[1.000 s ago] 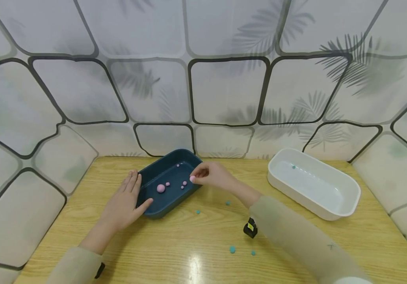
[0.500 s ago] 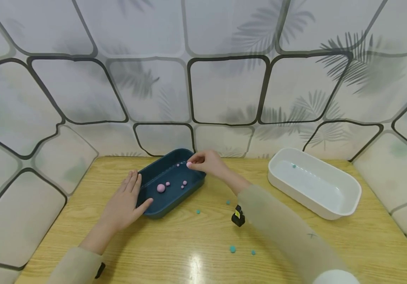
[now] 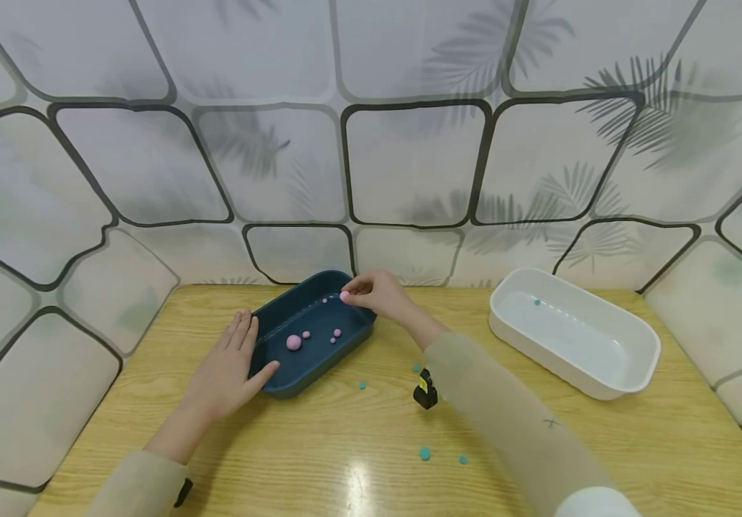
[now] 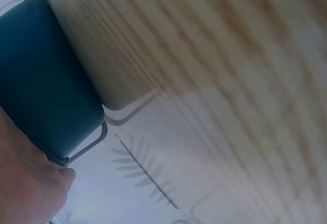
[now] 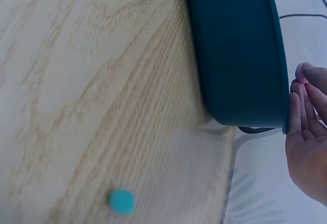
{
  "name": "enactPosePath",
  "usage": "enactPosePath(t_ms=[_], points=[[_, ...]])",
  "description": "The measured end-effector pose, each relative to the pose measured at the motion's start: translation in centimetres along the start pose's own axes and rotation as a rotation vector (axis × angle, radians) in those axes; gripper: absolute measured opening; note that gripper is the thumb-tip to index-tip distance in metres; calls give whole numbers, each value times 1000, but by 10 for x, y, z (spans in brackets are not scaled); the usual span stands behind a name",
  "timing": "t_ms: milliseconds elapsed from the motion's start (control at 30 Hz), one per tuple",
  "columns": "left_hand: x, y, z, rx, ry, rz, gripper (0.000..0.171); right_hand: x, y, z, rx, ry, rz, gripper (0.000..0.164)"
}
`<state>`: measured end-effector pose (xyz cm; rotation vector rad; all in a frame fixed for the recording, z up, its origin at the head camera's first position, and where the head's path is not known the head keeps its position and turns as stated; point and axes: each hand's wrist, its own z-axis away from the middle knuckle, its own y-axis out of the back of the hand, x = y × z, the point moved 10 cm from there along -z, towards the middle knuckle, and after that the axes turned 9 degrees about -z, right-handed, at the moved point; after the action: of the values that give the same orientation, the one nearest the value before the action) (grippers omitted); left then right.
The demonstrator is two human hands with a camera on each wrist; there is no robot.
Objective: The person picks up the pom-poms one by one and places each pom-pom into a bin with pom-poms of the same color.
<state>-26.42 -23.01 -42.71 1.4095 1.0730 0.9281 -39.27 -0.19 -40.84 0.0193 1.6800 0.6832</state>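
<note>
A dark blue dish (image 3: 306, 370) stands at the left of the table. Several pink balls lie in it, the largest pink ball (image 3: 294, 342) near the front. My left hand (image 3: 222, 373) rests on the dish's left rim with its fingers straight and the thumb over the front edge. Over the dish's back right end, my right hand (image 3: 380, 296) pinches a small pink ball (image 3: 345, 296) between thumb and fingertips. The right wrist view shows that held pink ball (image 5: 300, 73) just past the dish's rim.
To the right stands a white dish (image 3: 554, 348) with one teal ball (image 3: 537, 302) in it. Several teal balls lie on the wooden table, among them a larger teal ball (image 3: 425, 454) near the front. A patterned wall backdrop (image 3: 409, 165) rises behind the table.
My right hand has moved back along the dish's right side, carrying the pinched pink ball to the back right corner. The left hand and the balls in the dish have stayed put.
</note>
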Motion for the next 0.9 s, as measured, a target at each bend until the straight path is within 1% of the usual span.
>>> enactPosePath(t_ms=[133, 333, 533, 700, 900], points=[[0, 0, 0, 0, 0, 4, 91, 2, -1, -1, 9, -14, -1, 22], [0, 0, 0, 3, 0, 8, 91, 0, -3, 0, 17, -13, 60, 22], [0, 0, 0, 1, 1, 6, 91, 0, -3, 0, 63, -29, 103, 22], [0, 1, 0, 4, -1, 8, 91, 2, -3, -1, 101, -50, 88, 21], [0, 1, 0, 9, 0, 4, 91, 3, -3, 0, 113, -57, 49, 22]])
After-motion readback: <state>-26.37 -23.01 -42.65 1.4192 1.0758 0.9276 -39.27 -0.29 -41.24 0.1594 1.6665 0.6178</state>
